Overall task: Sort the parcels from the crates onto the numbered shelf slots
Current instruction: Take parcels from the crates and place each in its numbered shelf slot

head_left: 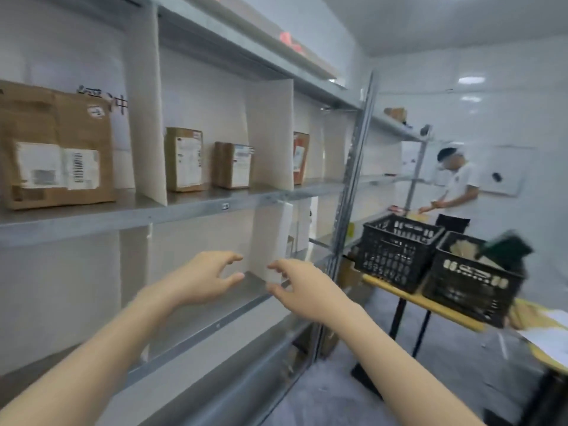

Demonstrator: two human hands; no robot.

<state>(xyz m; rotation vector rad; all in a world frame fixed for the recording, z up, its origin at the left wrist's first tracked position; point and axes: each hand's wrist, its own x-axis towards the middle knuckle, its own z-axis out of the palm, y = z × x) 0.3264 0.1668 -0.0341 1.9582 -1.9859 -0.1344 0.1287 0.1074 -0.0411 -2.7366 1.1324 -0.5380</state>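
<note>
Both my hands reach toward the lower shelf (215, 321) of the metal rack. My left hand (206, 275) and my right hand (295, 287) are open, fingers curled and apart, holding nothing. On the shelf above stand a large brown parcel (58, 146) at the left, two small cardboard boxes (184, 159) (233, 165) in the middle slot, and a red-labelled box (300, 158) further right. Two black crates (399, 247) (473, 278) sit on a yellow table (451, 312) to my right; the nearer one holds parcels, among them a dark green one (507, 245).
White dividers (270, 139) split the shelves into slots. A small number tag (225, 206) is on the shelf edge. A person in a white shirt (455, 186) stands at the far end of the room. Papers (550, 336) lie on the table's near end.
</note>
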